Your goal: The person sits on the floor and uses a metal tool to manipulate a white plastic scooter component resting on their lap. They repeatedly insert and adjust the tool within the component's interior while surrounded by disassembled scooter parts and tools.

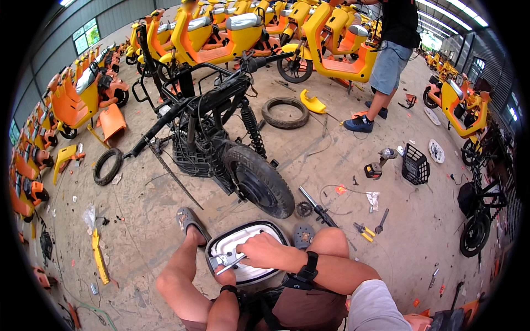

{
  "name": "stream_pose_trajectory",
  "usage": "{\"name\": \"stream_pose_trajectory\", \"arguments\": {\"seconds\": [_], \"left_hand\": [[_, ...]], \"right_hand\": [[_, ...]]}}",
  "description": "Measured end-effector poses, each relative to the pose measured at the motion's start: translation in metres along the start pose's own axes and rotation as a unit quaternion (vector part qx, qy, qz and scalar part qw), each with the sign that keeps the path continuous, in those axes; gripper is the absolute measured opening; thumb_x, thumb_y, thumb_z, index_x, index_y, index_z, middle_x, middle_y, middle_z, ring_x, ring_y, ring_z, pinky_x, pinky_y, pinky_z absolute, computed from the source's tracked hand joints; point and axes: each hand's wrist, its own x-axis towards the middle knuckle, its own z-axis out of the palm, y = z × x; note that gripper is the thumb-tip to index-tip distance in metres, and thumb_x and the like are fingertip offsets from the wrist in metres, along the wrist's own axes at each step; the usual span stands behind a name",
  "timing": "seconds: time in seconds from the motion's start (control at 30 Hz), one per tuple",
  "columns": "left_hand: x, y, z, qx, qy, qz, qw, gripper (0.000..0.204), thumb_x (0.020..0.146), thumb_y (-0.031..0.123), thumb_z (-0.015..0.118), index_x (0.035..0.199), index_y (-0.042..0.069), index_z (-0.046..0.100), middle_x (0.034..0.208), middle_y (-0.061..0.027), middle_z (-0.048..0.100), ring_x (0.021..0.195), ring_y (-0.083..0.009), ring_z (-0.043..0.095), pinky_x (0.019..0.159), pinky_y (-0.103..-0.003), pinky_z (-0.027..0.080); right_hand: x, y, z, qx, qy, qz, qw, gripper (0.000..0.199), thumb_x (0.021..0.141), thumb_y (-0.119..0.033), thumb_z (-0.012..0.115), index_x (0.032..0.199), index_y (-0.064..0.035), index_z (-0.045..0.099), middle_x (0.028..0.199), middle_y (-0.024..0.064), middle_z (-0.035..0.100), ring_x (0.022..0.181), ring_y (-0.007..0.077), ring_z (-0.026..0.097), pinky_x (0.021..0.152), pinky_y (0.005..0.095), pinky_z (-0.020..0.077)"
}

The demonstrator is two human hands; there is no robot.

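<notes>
An upturned scooter seat [259, 273], with a white inside and a black rim, lies between my legs. My right hand [268, 251] reaches over it, fingers closed on a slim silver metal tool [231, 266] whose exact kind is unclear. Beneath the tool's near end is my left hand [225, 277], low at the seat's left edge beside a metal bracket [222, 259]. The left fingers are mostly hidden, so their grip does not show.
Ahead stands a stripped black scooter frame [207, 105] with its wheel [259, 182] close to the seat. On the right lie a shock absorber [317, 207], yellow-handled pliers [364, 231], a cordless drill [381, 163] and a black basket [415, 164]. A person [389, 60] stands beyond, near yellow scooters.
</notes>
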Motion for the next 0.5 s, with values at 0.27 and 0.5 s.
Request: {"name": "stream_pose_trajectory", "arguments": {"seconds": [0.27,0.5], "left_hand": [[0.007,-0.01,0.005,0.064,-0.007,-0.007,0.998,0.04,0.084,-0.002,0.055,0.124,0.003,0.055,0.116,-0.0138,0.062,0.107,-0.0257,0.06,0.094,-0.04,0.047],[0.011,-0.012,0.007,0.069,-0.011,-0.006,0.998,0.038,0.084,-0.001,0.056,0.122,0.003,0.057,0.114,-0.0149,0.063,0.105,-0.0273,0.061,0.093,-0.041,0.048]], "right_hand": [[0.001,-0.001,0.002,-0.003,0.003,-0.001,1.0,0.029,0.079,-0.028,0.073,0.099,-0.0075,0.07,0.071,0.0167,0.067,0.07,0.0354,0.067,0.063,0.0453,0.0517],[0.001,-0.002,0.003,-0.003,0.007,-0.006,1.0,0.029,0.079,-0.028,0.074,0.099,-0.0073,0.07,0.071,0.0165,0.067,0.07,0.0356,0.067,0.062,0.0452,0.0515]]}}
